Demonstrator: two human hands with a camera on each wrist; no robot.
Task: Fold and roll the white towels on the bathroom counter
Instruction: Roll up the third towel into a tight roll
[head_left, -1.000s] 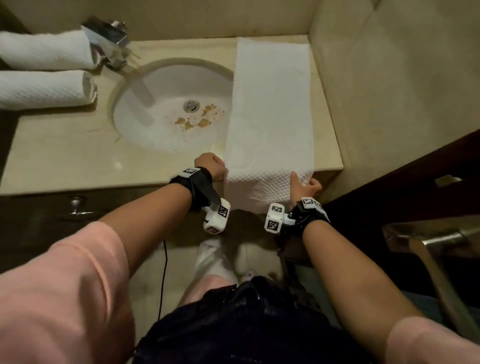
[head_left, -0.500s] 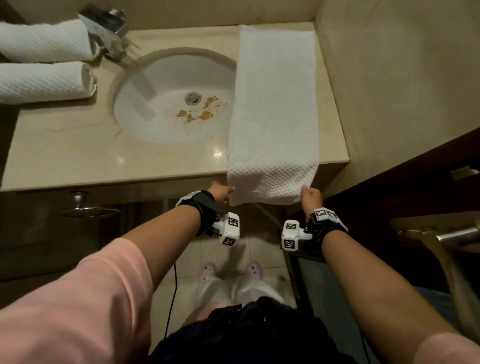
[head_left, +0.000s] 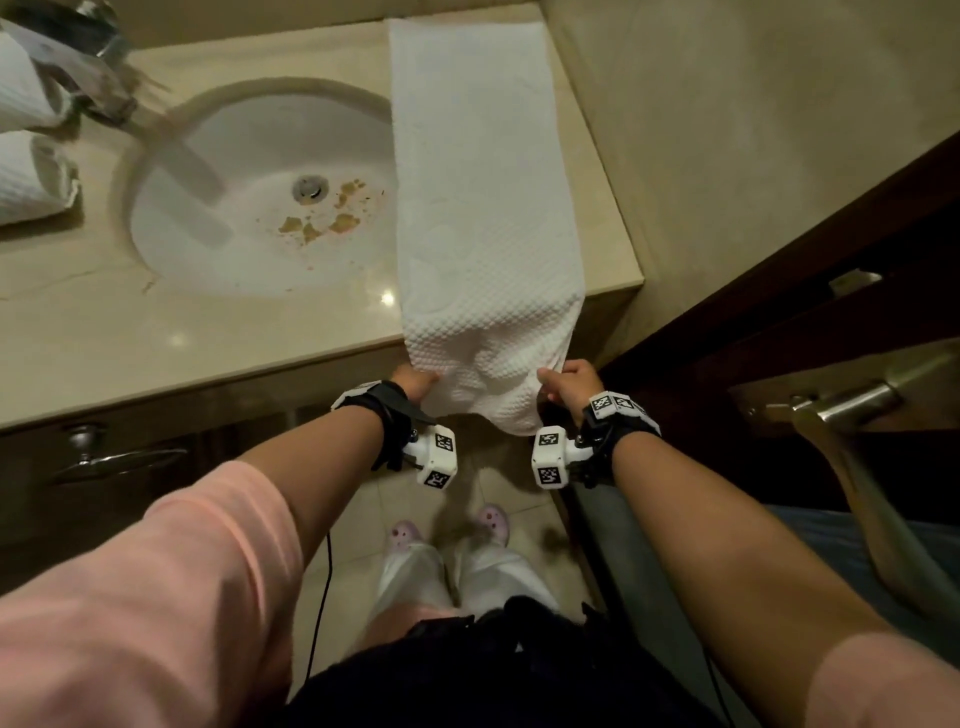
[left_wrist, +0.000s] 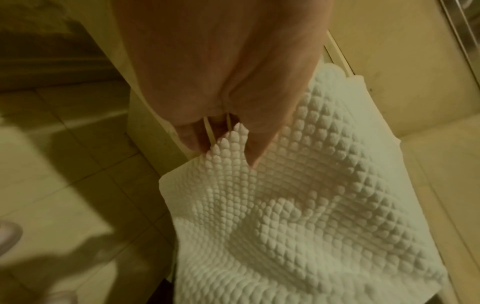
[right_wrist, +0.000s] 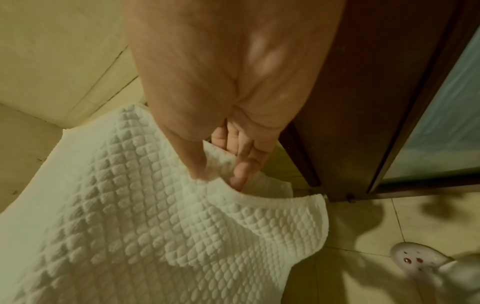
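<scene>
A long white waffle towel lies folded lengthwise on the beige counter, right of the sink, its near end hanging over the front edge. My left hand pinches the left near corner of the towel between thumb and fingers. My right hand pinches the right near corner of the towel. The hanging end sags and puckers between both hands. Two rolled white towels lie at the counter's far left.
A round white sink with brown stains near its drain sits left of the towel, with a chrome faucet behind it. A tiled wall bounds the counter on the right. A dark wooden door frame with a metal handle stands right.
Both hands slid down from the counter's front edge, pulling the towel's near end over it. That end now hangs lower and bunches between the hands.
</scene>
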